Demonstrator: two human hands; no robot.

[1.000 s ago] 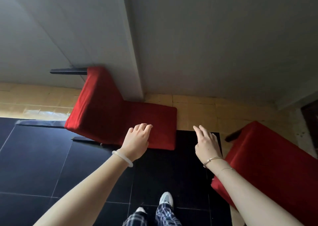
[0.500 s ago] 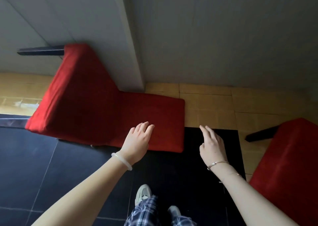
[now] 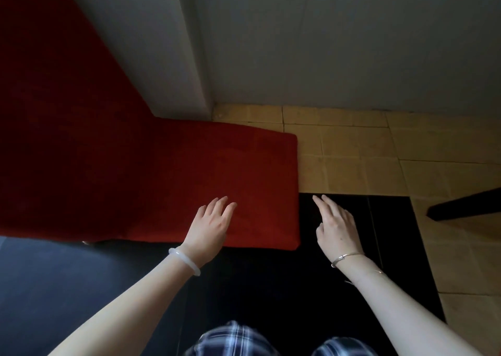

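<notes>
Head view. The red chair seat (image 3: 230, 165) stood at centre left, its cushion running out to the right and ending in a square edge over the floor. Its red backrest (image 3: 54, 106) rose along the left side, against a grey-white wall (image 3: 339, 43) and the wall's projecting corner.

The left hand (image 3: 210, 226) was stretched out over the near part of the seat, close to its front edge. The fingers were straight and a little spread, gripping nothing. Whether the palm touched the fabric, I could not tell. A pale bangle (image 3: 184, 261) sat on that wrist.

The right hand (image 3: 337, 229) was held just beside the seat's right-hand edge, over the black floor tiles (image 3: 284, 288) and apart from the cushion. Its fingers were extended and close together, pointing away from the body, and it held nothing. A thin metal bracelet (image 3: 346, 257) circled that wrist.

Tan floor tiles (image 3: 379, 152) lay beyond the black ones, up to the wall. A dark bar of furniture (image 3: 466, 205) entered from the right edge, well apart from both hands. Plaid trousers (image 3: 235, 339) showed at the bottom of the frame.
</notes>
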